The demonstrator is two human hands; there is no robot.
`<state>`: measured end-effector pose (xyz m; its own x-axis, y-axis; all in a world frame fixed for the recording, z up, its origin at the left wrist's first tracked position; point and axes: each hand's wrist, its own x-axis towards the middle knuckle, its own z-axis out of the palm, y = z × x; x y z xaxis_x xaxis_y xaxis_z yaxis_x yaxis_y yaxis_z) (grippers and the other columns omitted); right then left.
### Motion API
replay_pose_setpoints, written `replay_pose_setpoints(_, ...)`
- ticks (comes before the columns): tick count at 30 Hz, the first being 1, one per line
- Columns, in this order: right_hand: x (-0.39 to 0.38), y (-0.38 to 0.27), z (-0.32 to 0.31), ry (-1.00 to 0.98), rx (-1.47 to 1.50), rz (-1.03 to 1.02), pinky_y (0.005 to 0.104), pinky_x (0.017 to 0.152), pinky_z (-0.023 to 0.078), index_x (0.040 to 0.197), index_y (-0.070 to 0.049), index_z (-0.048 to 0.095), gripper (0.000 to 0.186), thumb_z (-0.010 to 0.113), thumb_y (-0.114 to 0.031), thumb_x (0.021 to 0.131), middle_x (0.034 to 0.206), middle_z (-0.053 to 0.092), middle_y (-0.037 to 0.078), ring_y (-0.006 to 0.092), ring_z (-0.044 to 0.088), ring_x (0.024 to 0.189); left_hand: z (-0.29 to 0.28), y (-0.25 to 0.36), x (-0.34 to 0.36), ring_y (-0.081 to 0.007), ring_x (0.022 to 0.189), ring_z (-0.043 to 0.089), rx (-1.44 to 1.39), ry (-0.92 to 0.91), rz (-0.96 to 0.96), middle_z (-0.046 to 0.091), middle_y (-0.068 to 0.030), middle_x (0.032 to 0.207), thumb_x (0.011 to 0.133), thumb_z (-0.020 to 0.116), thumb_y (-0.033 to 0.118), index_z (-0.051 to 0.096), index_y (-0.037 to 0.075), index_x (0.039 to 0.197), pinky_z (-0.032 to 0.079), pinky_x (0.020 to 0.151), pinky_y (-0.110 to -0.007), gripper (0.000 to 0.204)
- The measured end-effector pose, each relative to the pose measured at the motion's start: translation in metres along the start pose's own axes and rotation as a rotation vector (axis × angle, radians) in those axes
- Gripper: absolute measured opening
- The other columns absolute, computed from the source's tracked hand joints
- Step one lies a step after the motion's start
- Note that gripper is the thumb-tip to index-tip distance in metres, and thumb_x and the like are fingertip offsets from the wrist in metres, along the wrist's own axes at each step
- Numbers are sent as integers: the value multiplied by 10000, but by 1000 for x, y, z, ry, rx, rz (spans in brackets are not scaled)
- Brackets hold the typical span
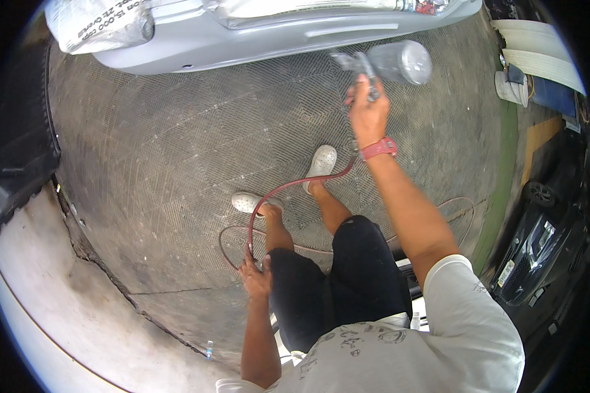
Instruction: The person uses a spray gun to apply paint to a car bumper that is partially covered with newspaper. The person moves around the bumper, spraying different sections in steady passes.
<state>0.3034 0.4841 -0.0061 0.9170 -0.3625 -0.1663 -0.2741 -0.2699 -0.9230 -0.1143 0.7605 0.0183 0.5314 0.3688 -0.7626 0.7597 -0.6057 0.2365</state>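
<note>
My right hand (pixel 371 116) is closed around the handle of a spray gun (pixel 364 64). The gun is slightly blurred, and its translucent grey cup (pixel 400 62) points to the right. The gun is held just in front of a glossy silver-grey car bumper (pixel 269 44), apart from it as far as I can see. From near my right wrist a red air hose (pixel 295 183) runs down in a curve to my left hand (pixel 256 278). That hand is closed on the hose beside my left thigh.
White plastic sheeting (pixel 105 26) with print covers the car above the bumper. A thinner loop of hose (pixel 469 203) lies on the ridged floor (pixel 151 164) around my feet. Bins and white curved panels (pixel 544 69) stand at right, near a dark car (pixel 534 252). A pale wall (pixel 39 262) runs along the left.
</note>
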Motion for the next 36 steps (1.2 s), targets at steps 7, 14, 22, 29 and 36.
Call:
replay_pose_setpoints(7,-10,-26,4,211,26,34,331,597,533,1124,44,700,424,605,-369,1135,801,716,91,154,689,698,-23,3,8,-499,1411,490,-77,70,-7,567,-266,1475,1044,674,485,298,156,1729,356,1229,-599,848)
replay_pose_setpoints(14,-85,-68,117,-11,4,70,308,572,517,1199,80,690,457,652,-368,1114,753,694,55,130,651,627,-78,-75,28,-510,1485,430,-78,181,-90,514,-310,1530,1042,694,434,250,151,1740,306,1283,-628,874)
replay_pose_setpoints(22,-150,-150,230,-227,92,43,302,493,530,1326,85,646,613,564,-491,1134,962,770,126,165,727,715,-173,-208,47,-504,1590,299,-38,438,-218,259,-250,1762,1043,690,498,182,148,1756,288,1307,-628,943)
replay_pose_setpoints(29,-167,-196,300,-86,161,117,285,492,502,1290,37,647,533,509,-462,1162,1045,781,120,173,761,840,-219,-262,39,-503,1572,339,-160,275,-276,339,-252,1728,1042,707,453,312,121,1716,334,1284,-604,849)
replay_pose_setpoints(36,-166,-228,400,3,151,46,340,585,519,1191,49,647,399,576,-342,1149,804,698,81,164,683,647,-271,-255,98,-459,1506,465,-211,141,-128,492,-298,1612,1046,725,386,466,10,1616,387,1254,-518,730)
